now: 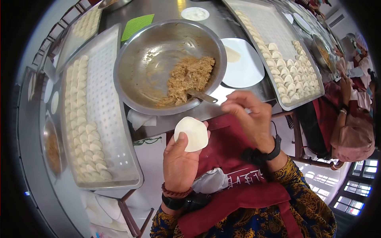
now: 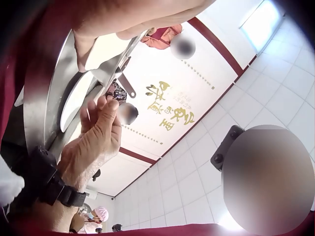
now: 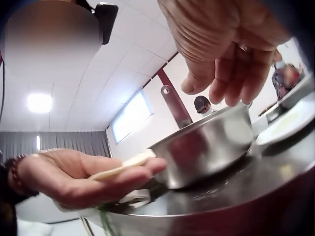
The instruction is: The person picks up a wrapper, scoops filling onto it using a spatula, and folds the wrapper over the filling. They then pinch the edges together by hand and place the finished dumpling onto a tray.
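My left hand holds a round, pale dumpling wrapper flat over its fingers, the thumb resting on its near edge. In the right wrist view the wrapper shows edge-on, with nothing on top. The right hand hovers to the right, fingers loosely bent and nothing in them. Close by its fingertips is the metal handle of a utensil, whose other end is buried in brown minced filling. That filling sits on the right side of a big steel bowl.
A white plate with another wrapper stands right of the bowl. Trays of folded dumplings flank it, one left and one right. Behind are a green mat and a small white dish. Another person works at far right.
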The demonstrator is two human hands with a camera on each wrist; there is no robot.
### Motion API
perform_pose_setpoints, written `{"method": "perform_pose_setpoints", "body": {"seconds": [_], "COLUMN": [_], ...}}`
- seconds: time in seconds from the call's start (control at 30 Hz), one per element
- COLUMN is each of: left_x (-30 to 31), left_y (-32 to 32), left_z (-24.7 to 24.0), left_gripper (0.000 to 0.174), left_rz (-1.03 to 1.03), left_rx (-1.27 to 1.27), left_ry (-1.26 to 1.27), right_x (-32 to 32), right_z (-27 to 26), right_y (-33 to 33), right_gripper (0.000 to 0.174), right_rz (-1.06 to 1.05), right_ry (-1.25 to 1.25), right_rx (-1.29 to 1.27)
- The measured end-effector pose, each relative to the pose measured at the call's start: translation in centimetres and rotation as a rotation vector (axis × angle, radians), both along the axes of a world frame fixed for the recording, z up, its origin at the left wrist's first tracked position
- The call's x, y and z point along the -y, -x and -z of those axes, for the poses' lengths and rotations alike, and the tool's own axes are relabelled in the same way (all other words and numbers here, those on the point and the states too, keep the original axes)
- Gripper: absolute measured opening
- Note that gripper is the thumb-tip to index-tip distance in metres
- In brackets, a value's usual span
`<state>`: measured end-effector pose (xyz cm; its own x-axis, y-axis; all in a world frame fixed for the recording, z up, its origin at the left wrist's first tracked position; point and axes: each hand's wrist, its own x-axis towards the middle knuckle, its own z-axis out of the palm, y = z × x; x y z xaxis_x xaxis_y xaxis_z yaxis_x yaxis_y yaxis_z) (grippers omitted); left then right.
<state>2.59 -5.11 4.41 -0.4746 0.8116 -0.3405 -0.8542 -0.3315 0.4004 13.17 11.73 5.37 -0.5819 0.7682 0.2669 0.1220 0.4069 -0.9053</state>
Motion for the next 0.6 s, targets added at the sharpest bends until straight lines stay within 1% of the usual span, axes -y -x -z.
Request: {"method": "perform_pose_setpoints", "body": {"seconds": [0.03,0.07,0.13,0.17,0.2,0.27,0.3,0.33,0.4,0.43,0.5,0.53,0.6], "left_x": [0.2,0.3,0.5,0.5,0.6,0.7,0.8,0.8,0.8,0.7,0.7,0.7,0.8], "left_y": [0.2,0.4,0.7,0.8,1.0,1.3,1.4,1.5,1.7,1.9,2.1,2.3,2.5], "left_z": [-0.2,-0.2,-0.1,-0.1,0.1,0.3,0.3,0.3,0.2,0.1,0.1,0.3,0.5], "left_gripper": [0.038,0.037,0.036,0.035,0.035,0.035,0.035,0.035,0.037,0.037,0.037,0.033,0.031], "left_rz": [-0.008,-0.015,-0.024,-0.03,-0.034,-0.04,-0.043,-0.05,-0.06,-0.07,-0.082,-0.091,-0.105], "left_rx": [0.004,0.008,0.03,0.05,0.051,0.098,0.099,0.094,0.091,0.091,0.093,0.104,0.119], "left_ry": [0.027,0.055,0.059,0.065,0.066,0.071,0.072,0.081,0.089,0.099,0.108,0.107,0.105], "right_x": [-0.7,-1.4,-2.3,-2.3,-2.4,-2.6,-2.7,-2.9,-3.3,-3.5,-4.0,-4.2,-4.7], "right_z": [-0.2,-0.9,-2.5,-2.5,-2.6,-2.6,-2.5,-2.5,-2.4,-2.4,-2.8,-3.3,-4.2], "right_y": [0.1,0.5,1.4,2.0,2.5,3.3,3.8,4.2,4.8,5.0,5.2,5.1,4.8], "right_gripper": [0.027,0.027,0.038,0.043,0.043,0.04,0.033,0.033,0.025,0.025,0.017,0.017,0.013], "right_rz": [0.015,0.011,-0.01,-0.078,-0.082,-0.261,-0.293,-0.297,-0.348,-0.351,-0.355,-0.359,-0.296], "right_ry": [-0.036,-0.037,-0.623,-0.543,-0.542,-0.682,-0.694,-0.693,-0.786,-0.786,-0.775,-0.775,-0.683], "right_rx": [0.01,0.012,0.141,0.077,0.077,0.113,0.101,0.101,0.108,0.109,0.134,0.135,0.117]}}
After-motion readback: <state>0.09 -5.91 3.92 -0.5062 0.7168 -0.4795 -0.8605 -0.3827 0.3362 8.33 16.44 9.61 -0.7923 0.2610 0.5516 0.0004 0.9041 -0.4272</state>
